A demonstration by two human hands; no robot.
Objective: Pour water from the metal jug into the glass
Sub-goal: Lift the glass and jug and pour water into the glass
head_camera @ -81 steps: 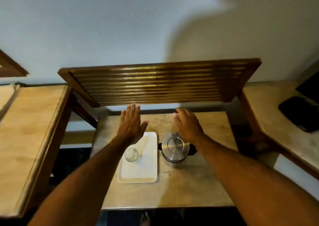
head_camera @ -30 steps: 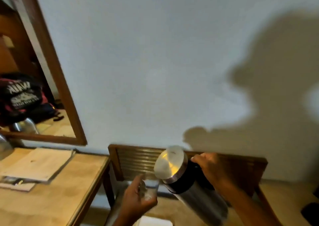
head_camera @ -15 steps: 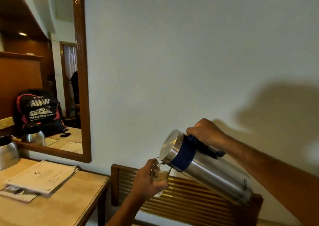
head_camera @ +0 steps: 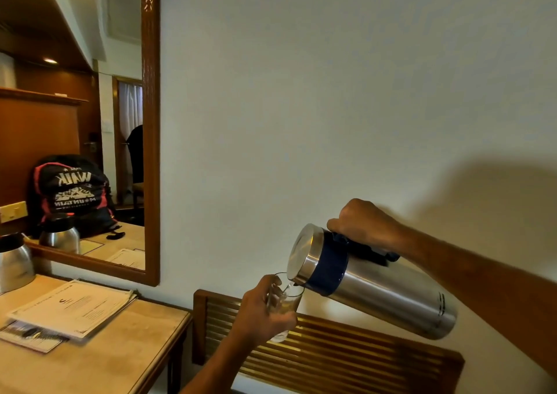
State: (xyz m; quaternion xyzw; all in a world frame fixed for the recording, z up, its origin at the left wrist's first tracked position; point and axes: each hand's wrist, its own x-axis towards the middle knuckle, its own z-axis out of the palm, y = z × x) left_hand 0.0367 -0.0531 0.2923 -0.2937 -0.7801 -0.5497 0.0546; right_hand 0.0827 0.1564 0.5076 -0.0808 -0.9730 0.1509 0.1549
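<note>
The metal jug (head_camera: 376, 288), steel with a dark blue collar and a flat steel lid, hangs tilted steeply to the left in mid-air. My right hand (head_camera: 361, 225) is closed on its dark handle from above. Its spout rests at the rim of the clear glass (head_camera: 286, 303), and a thin stream of water runs into the glass. My left hand (head_camera: 262, 312) is wrapped round the glass from the left and holds it upright under the spout. Some water stands in the glass; my fingers hide its lower part.
A slatted wooden rack back (head_camera: 346, 351) stands behind and below my hands against the white wall. A wooden desk (head_camera: 120, 357) at the left carries papers (head_camera: 72, 306) and another steel jug (head_camera: 15, 261). A wood-framed mirror (head_camera: 150, 152) hangs above the desk.
Both hands went from hovering over the table to lifting glass and jug. Over the last second the jug tilted further, its spout met the glass rim, and the view rose.
</note>
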